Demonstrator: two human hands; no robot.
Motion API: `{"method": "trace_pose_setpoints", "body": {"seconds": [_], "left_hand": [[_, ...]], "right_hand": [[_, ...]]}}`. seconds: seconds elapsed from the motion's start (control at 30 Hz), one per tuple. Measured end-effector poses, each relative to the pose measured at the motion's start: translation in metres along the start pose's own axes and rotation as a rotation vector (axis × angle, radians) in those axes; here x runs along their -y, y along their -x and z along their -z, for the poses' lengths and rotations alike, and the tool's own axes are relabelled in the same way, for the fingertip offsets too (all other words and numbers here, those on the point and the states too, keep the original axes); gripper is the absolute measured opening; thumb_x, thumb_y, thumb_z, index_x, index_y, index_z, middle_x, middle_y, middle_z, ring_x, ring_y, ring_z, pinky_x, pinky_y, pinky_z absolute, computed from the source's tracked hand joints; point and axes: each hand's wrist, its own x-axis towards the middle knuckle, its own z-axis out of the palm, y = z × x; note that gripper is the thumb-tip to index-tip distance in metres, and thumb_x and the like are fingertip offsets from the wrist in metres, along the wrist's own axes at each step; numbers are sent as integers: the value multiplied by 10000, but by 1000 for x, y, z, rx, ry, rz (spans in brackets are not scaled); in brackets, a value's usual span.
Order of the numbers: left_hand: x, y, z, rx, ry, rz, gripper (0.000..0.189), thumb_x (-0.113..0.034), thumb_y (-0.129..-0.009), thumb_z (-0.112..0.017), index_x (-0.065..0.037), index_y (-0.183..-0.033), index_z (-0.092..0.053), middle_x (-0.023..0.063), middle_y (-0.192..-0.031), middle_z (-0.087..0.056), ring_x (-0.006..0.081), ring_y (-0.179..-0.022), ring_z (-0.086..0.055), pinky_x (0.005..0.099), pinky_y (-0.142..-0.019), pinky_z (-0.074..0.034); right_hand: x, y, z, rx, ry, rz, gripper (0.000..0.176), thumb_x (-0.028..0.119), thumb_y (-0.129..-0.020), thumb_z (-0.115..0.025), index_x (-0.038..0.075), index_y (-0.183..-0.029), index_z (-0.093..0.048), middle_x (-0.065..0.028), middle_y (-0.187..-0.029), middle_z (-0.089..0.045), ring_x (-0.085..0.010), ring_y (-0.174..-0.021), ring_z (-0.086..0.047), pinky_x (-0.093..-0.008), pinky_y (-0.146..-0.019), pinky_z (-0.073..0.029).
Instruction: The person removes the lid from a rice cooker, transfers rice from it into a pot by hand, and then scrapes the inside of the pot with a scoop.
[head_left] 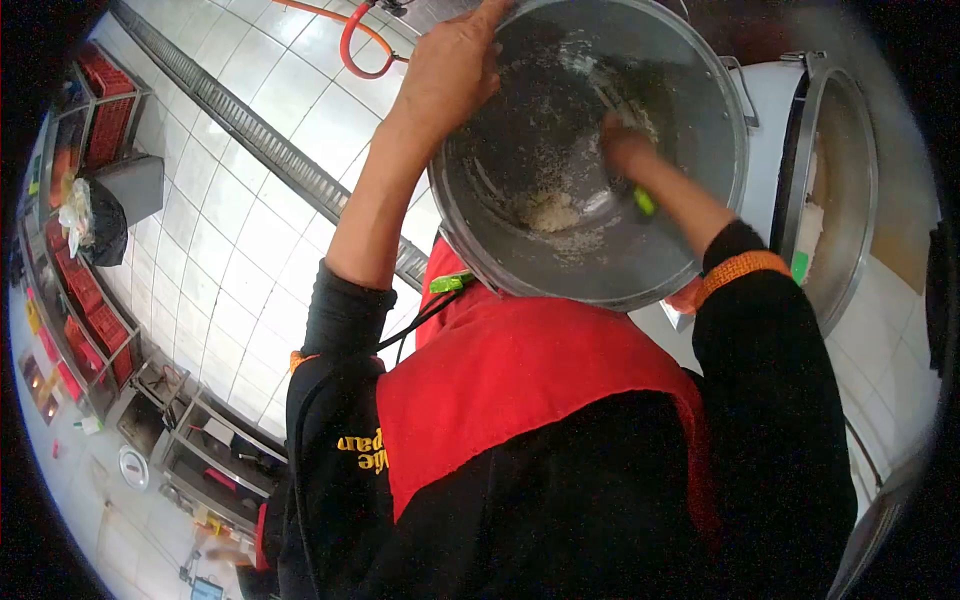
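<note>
A large grey metal pot (700, 190) is tilted so that its inside faces me. Pale grains (555, 212) cling to its bottom and wall. My left hand (460, 62) grips the pot's upper left rim. Inside the pot is my right hand (628, 150), blurred by motion, its fingers hidden; a bright green item (644, 201) shows just below it. Whether that hand holds the green item cannot be made out. The pot's lower rim rests near my red apron (540, 350).
A second metal container (868, 170) with pale contents stands at the right. An orange hose (350, 40) lies at the top. A drain grate (250, 130) crosses the tiled floor. Shelves with red crates (105, 325) line the left. Another person's hand (228, 555) shows at the lower left.
</note>
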Motion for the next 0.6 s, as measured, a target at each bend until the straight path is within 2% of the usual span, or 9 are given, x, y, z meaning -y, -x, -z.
{"method": "trace_pose_setpoints", "body": {"seconds": [0.1,0.13,0.2,0.27,0.37,0.43,0.5,0.57,0.6], "left_hand": [[-3,1,0,-37,28,-67,560,25,-756,-550,8,-1295,-396,275,-1091,-563,430,-975,-558,449,-812,-463],[-1,-1,1,-45,18,-71,566,28,-753,-548,8,-1298,-394,273,-1099,-562,425,-981,-558,446,-814,-463],[-2,1,5,-45,0,-63,572,30,-750,-545,7,-1301,-391,270,-1106,-560,421,-986,-558,444,-816,-463],[-7,1,6,-34,86,-61,562,37,-748,-530,10,-1294,-398,267,-1119,-557,419,-990,-560,443,-815,-464],[-7,-4,4,43,-28,68,551,32,-744,-537,13,-1280,-413,262,-1139,-550,418,-1005,-554,443,-825,-465],[1,-2,-2,-3,-42,1,548,28,-744,-544,11,-1277,-416,262,-1141,-549,421,-1005,-553,444,-830,-465],[3,-2,-2,-51,-54,-69,545,23,-744,-551,9,-1273,-419,262,-1142,-548,424,-1005,-552,445,-835,-465],[-1,-3,1,-51,-18,-62,557,18,-741,-561,2,-1278,-414,261,-1152,-542,428,-1003,-549,445,-847,-463],[-2,-3,2,-53,-18,-62,557,18,-741,-561,2,-1278,-414,261,-1152,-542,428,-1003,-549,445,-847,-463]], "right_hand": [[63,81,-6,748,-244,150,631,91,-800,-554,-42,-1360,-295,-272,-1071,-589,-366,-967,-596,-459,-804,-503],[61,75,-12,743,-237,152,631,91,-800,-554,-42,-1360,-295,-272,-1071,-589,-366,-967,-596,-459,-804,-503],[59,62,-20,529,86,281,525,193,-789,-569,-26,-1248,-439,-228,-1069,-603,-368,-950,-599,-500,-839,-472],[31,29,16,405,171,178,662,58,-810,-527,-85,-1380,-221,-252,-1094,-592,-394,-979,-592,-454,-790,-507],[11,-3,54,201,-75,63,660,36,-806,-511,-87,-1383,-215,-237,-1055,-614,-400,-913,-618,-465,-781,-506],[16,-10,21,-37,346,127,628,50,-820,-492,-73,-1382,-242,-237,-1021,-626,-394,-853,-636,-484,-757,-502],[41,16,-37,202,163,195,525,187,-822,-529,-19,-1290,-411,-244,-1164,-542,-371,-994,-581,-467,-798,-478],[74,62,-46,217,148,401,519,181,-827,-520,-22,-1293,-413,-237,-1077,-589,-360,-947,-603,-474,-763,-487],[73,60,-43,216,151,401,519,181,-827,-520,-22,-1293,-413,-237,-1077,-589,-360,-947,-603,-474,-763,-487]]}}
